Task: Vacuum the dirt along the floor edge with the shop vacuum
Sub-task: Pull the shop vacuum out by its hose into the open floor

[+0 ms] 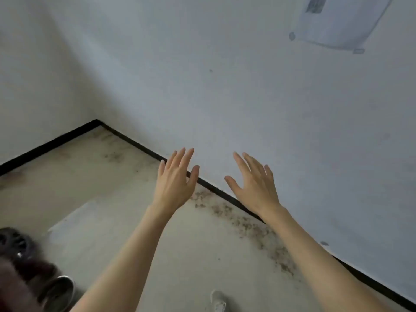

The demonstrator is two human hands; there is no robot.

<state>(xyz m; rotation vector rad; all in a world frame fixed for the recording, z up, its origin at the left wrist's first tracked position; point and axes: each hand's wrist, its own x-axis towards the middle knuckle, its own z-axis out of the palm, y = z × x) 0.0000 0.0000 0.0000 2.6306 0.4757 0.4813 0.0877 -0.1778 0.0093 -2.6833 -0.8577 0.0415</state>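
Dark specks of dirt [247, 224] lie in a band on the pale floor along the black baseboard [139, 145] of the right-hand wall. My left hand [174, 181] and my right hand [254, 185] are both stretched out above that edge, backs up, fingers spread, holding nothing. A dark blurred object with a round vented part [15, 242] and a metal-rimmed piece [59, 289] sits at the lower left; it may be the shop vacuum, but blur hides its details. No hose or nozzle shows.
Two white walls meet in a corner [96, 120] at the upper left. More faint dirt [112, 155] lies near that corner. A white box-like fixture [337, 23] hangs on the right wall. A pale shoe tip [218, 300] shows at the bottom edge.
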